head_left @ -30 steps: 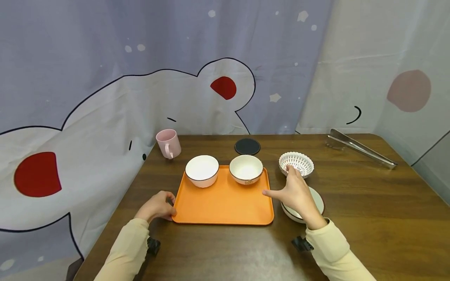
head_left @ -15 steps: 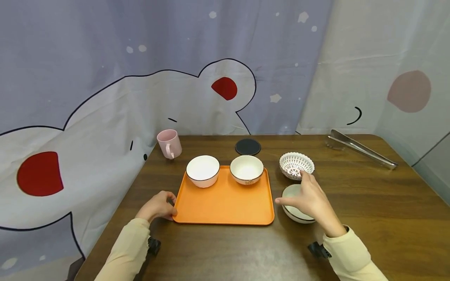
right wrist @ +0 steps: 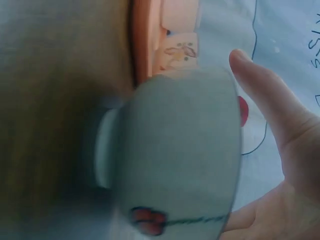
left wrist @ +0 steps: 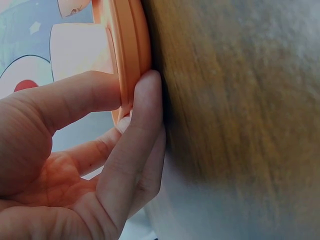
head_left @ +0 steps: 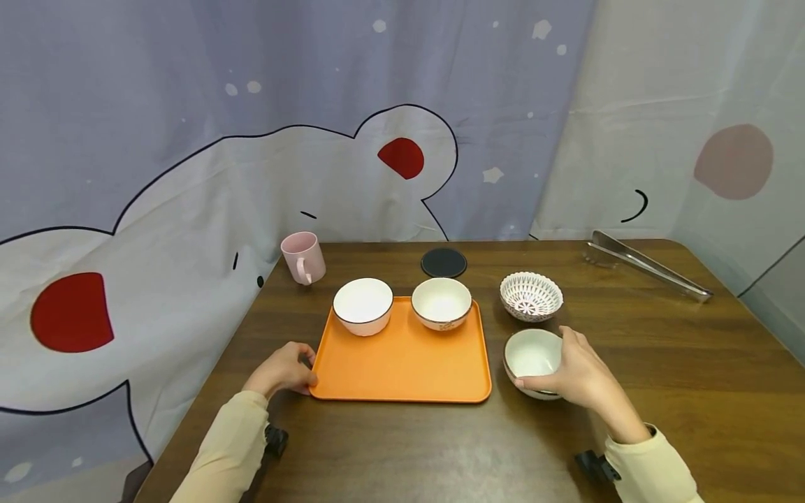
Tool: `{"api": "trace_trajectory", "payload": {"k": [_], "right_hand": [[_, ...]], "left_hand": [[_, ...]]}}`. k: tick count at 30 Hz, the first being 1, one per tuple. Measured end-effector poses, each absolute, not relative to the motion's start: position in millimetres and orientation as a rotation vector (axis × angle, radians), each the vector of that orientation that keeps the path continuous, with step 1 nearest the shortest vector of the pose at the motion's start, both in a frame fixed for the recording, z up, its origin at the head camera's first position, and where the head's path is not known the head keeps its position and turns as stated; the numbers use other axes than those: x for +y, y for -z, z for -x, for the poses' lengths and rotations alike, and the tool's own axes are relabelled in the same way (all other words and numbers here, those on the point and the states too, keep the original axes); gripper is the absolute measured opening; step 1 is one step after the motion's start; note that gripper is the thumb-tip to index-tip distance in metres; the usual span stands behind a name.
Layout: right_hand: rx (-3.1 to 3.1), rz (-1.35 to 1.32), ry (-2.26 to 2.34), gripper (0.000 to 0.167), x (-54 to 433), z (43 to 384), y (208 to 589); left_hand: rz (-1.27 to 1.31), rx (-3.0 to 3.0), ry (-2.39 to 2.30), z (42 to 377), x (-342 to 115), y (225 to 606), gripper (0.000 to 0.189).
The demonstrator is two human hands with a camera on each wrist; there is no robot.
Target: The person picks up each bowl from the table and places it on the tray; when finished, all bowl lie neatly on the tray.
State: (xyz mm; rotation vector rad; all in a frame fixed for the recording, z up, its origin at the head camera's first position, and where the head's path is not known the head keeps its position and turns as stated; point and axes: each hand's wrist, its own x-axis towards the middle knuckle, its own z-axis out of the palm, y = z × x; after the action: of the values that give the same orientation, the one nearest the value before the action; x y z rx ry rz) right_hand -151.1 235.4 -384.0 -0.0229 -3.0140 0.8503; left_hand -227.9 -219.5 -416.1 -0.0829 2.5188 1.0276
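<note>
My left hand (head_left: 283,368) pinches the left front corner of an orange tray (head_left: 402,363), with the thumb on its rim and fingertips against the underside in the left wrist view. Over the right side of a pale bowl (head_left: 530,353) is my right hand (head_left: 586,370), its thumb and fingers spread wide at the rim. In the right wrist view this bowl (right wrist: 180,135) shows a red flower on its side, and the thumb stands off beyond the rim. Two bowls rest along the tray's back edge: a white one (head_left: 363,304) and a flower-patterned one (head_left: 441,305).
Behind the pale bowl sits a patterned bowl (head_left: 531,297). A pink mug (head_left: 302,258) and a black round coaster (head_left: 443,263) stand at the back of the wooden table (head_left: 402,454). Metal tongs (head_left: 648,265) lie at the far right, before a printed curtain (head_left: 503,105).
My right hand has drawn back from near the patterned bowl, moving right and toward me to the pale bowl's rim. The left hand and tray have stayed put.
</note>
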Motion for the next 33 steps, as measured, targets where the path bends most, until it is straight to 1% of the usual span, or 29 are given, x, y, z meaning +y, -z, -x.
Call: {"api": "trace_trajectory", "payload": {"k": [13, 22, 33], "right_hand": [[-3.013, 0.023, -0.923, 0.128, 238, 145, 397], [-2.927, 0.063, -0.923, 0.121, 239, 143, 405], [-2.91, 0.12, -0.938, 0.12, 239, 142, 405]], "left_hand": [[0.09, 2.518, -1.041, 228, -220, 416, 0.029], [0.09, 2.524, -1.031, 228, -219, 417, 0.029], [0.086, 2.524, -1.041, 228, -220, 418, 0.029]]}}
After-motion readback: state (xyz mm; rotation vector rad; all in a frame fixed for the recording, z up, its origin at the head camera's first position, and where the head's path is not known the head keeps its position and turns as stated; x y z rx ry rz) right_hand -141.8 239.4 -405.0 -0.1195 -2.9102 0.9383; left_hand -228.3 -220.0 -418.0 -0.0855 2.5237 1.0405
